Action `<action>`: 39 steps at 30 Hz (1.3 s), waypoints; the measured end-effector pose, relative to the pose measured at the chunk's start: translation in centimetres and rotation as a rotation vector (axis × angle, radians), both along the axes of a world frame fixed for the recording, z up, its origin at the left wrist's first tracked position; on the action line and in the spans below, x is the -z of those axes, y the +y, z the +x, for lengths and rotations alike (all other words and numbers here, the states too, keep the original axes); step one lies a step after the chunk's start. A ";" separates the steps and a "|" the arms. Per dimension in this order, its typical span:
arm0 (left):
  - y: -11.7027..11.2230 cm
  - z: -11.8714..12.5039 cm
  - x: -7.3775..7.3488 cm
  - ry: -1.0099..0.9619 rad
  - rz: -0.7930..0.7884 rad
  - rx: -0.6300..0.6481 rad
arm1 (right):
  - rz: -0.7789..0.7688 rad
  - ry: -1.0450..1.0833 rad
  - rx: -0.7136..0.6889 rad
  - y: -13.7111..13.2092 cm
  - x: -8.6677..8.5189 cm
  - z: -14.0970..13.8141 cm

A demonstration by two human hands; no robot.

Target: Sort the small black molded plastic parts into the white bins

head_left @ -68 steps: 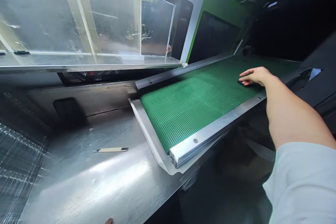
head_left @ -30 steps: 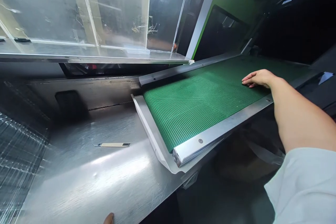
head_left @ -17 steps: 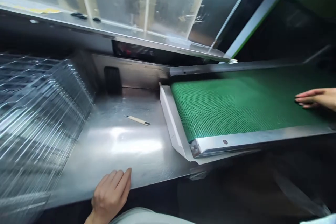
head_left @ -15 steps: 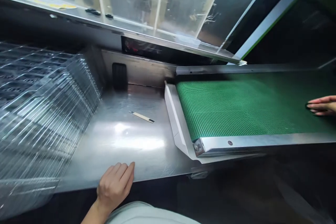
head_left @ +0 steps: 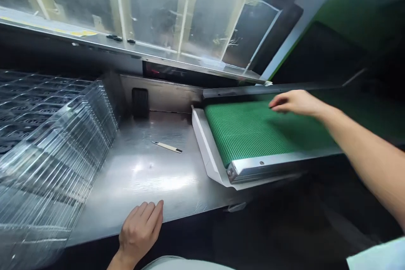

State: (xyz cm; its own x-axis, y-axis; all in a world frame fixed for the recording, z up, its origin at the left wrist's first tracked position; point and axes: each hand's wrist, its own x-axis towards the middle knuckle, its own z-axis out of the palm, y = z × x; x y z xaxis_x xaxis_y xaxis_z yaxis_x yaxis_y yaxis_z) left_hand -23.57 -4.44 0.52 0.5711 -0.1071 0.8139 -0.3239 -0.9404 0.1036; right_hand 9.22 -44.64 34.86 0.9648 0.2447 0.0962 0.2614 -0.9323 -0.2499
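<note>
My left hand [head_left: 141,230] rests closed at the front edge of the metal table [head_left: 126,194]. Its fingers curl under, so whatever they hold, if anything, is hidden. Over the green conveyor belt [head_left: 243,130] reaches my right hand [head_left: 292,102], thumb and fingers pinched together. Something small and dark shows at its fingertips, too small to name. On the table between the hands lies a slim cream-coloured craft knife [head_left: 167,147], apart from both.
Clear plastic trays [head_left: 79,135] stand stacked on the left, with dark parts in the top one. A white guide [head_left: 205,147] wraps the belt's near end. A clear-panelled cover [head_left: 152,12] overhangs the back. A black block [head_left: 139,103] sits by the rear wall.
My right hand has come in from the right edge, moving left over the belt, fingers still pinched. The left hand stays at the table edge. The camera view has shifted slightly.
</note>
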 end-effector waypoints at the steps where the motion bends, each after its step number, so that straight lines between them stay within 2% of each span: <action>1: 0.1 0.1 0.0 -0.011 0.008 0.012 | -0.083 0.067 -0.179 3.7 0.8 -1.5; 4: 0.4 0.3 -0.1 -0.032 0.029 0.038 | -0.190 0.192 -0.668 14.4 5.3 -4.9; 5: 0.5 0.3 0.0 -0.032 0.034 0.039 | -0.215 0.243 -0.796 17.5 7.3 -5.7; 7: 0.6 0.2 0.1 -0.013 0.047 0.024 | -0.270 0.308 -0.963 22.5 11.4 -7.1; 10: 0.8 -0.2 0.6 0.041 0.073 -0.002 | -0.354 0.354 -1.095 27.1 16.6 -8.5; 13: 1.2 -0.3 1.3 0.090 0.079 -0.014 | -0.411 0.347 -1.184 29.7 19.8 -8.4; 16: 1.7 -0.3 2.0 0.136 0.066 -0.027 | -0.441 0.341 -1.209 31.7 21.4 -7.9; 21: 2.3 -0.9 2.5 0.115 0.036 0.010 | -0.477 0.401 -1.105 33.5 22.8 -8.0; 24: 2.8 -1.1 2.7 0.080 0.010 0.063 | -0.453 0.425 -0.988 33.7 22.6 -7.9; 27: 3.0 -1.3 2.3 0.153 -0.076 0.165 | -0.402 0.487 -0.851 33.6 21.0 -7.9; 29: 3.0 -1.5 1.3 0.271 -0.311 0.244 | -0.335 0.489 -0.793 33.7 19.0 -8.9; 30: 3.1 -1.7 0.6 0.343 -0.519 0.287 | -0.298 0.476 -0.790 33.9 17.9 -9.8; 32: 3.2 -2.4 -0.9 0.502 -1.102 0.394 | -0.234 0.434 -0.845 34.3 16.1 -12.6; 34: 3.2 -3.2 -2.0 0.638 -1.741 0.566 | -0.187 0.410 -0.976 34.6 15.5 -16.1; 35: 3.3 -3.7 -2.2 0.692 -1.992 0.678 | -0.136 0.375 -1.046 34.5 15.9 -17.7; 36: 3.3 -4.0 -2.1 0.738 -2.177 0.792 | -0.086 0.328 -1.103 34.3 16.7 -19.1; 37: 3.3 -4.4 -1.7 0.783 -2.292 0.904 | -0.068 0.305 -1.169 34.1 18.0 -20.2; 39: 3.3 -4.9 -0.1 0.858 -2.407 1.046 | -0.016 0.298 -1.336 34.1 21.6 -21.7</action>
State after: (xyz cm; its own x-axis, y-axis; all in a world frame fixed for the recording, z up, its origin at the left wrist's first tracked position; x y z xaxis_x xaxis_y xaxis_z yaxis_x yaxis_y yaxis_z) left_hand -28.44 -1.16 0.62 0.9598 -0.2206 -0.1733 0.2629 0.9229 0.2814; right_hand -12.52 -10.56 13.28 -0.0214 0.9963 -0.0835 0.8948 -0.0181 -0.4460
